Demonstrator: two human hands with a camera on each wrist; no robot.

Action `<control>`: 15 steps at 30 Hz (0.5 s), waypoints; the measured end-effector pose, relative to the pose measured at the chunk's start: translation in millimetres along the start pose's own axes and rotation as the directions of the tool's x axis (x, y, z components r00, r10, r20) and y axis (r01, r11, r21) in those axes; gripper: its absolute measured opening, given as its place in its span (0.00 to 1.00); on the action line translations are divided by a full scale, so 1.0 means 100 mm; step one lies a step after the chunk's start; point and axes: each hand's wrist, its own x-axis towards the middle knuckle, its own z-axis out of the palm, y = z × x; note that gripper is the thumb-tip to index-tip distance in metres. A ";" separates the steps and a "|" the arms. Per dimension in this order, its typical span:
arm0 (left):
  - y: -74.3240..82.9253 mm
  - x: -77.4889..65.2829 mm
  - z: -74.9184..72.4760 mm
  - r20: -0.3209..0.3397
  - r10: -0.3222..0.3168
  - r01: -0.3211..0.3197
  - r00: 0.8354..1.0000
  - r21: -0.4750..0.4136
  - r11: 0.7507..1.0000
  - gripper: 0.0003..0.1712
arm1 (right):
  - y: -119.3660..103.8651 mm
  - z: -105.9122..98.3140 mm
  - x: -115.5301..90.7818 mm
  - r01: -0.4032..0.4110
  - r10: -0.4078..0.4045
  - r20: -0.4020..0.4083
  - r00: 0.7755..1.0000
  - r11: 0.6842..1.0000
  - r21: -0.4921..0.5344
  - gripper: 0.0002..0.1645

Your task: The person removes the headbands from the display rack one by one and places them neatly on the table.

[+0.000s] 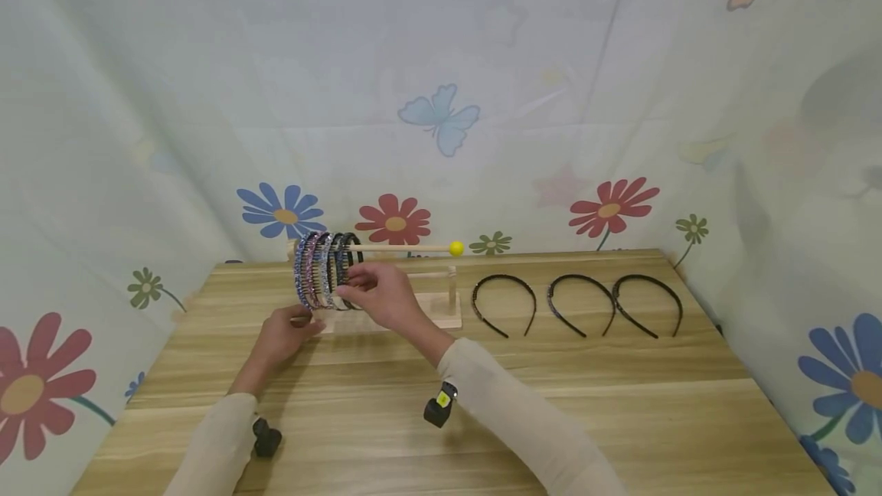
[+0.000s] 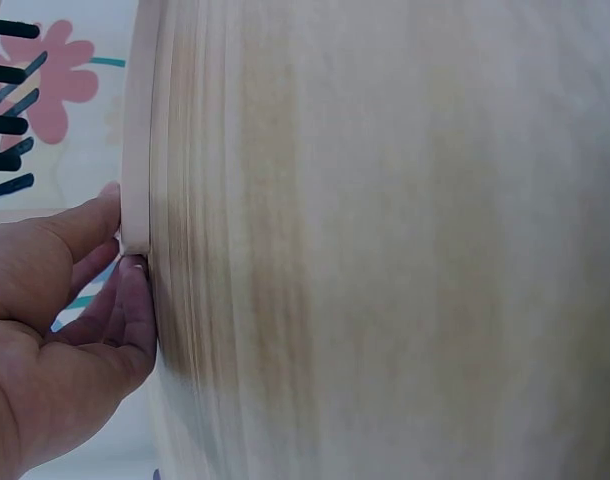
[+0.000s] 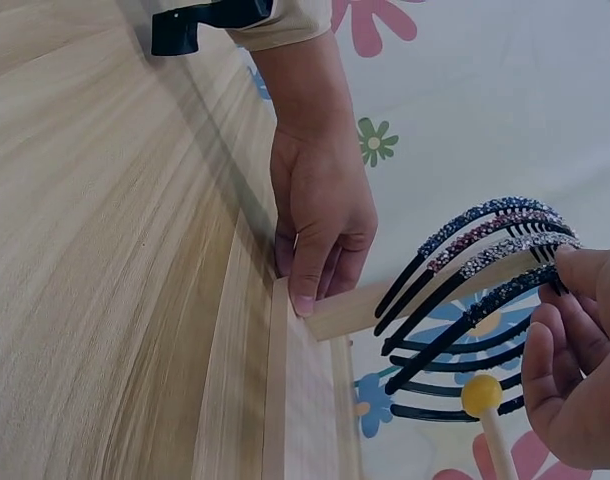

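Note:
A wooden headband stand [image 1: 451, 301] has a rod [image 1: 406, 249] tipped with a yellow ball [image 1: 456, 249]. Several glittery headbands hang at the rod's left end, blue, pink, silver and dark. My right hand [image 1: 387, 298] pinches the dark glitter headband [image 3: 507, 290], the one nearest the ball end, between thumb and fingers. Down at the left end of the stand's base, my left hand [image 1: 281, 337] grips the edge, thumb on top; the left wrist view shows its fingertips at the base board [image 2: 135, 200].
Three black headbands lie on the wooden table [image 1: 551, 419] right of the stand: one apart [image 1: 504, 276], then a middle one [image 1: 581, 276] touching the rightmost [image 1: 648, 277]. A flower-printed cloth [image 1: 524, 159] hangs behind the table and along its sides.

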 end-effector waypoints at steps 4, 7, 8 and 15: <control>0.00 0.00 0.01 -0.004 0.001 -0.001 1.000 -0.005 1.000 0.26 | 0.00 -0.04 0.00 0.007 -0.007 -0.005 1.000 0.999 -0.036 0.18; 0.01 0.01 0.01 -0.003 -0.004 0.004 1.000 -0.007 1.000 0.26 | 0.00 -0.10 -0.01 0.014 -0.015 -0.011 1.000 0.997 -0.069 0.17; 0.01 0.01 0.02 -0.001 -0.005 0.005 1.000 -0.005 1.000 0.26 | 0.00 -0.12 -0.02 0.016 -0.017 -0.014 1.000 0.997 -0.081 0.17; 0.00 0.00 0.01 0.007 -0.014 0.014 1.000 0.008 1.000 0.27 | 0.00 -0.28 -0.06 0.033 -0.035 -0.026 0.999 0.995 -0.089 0.18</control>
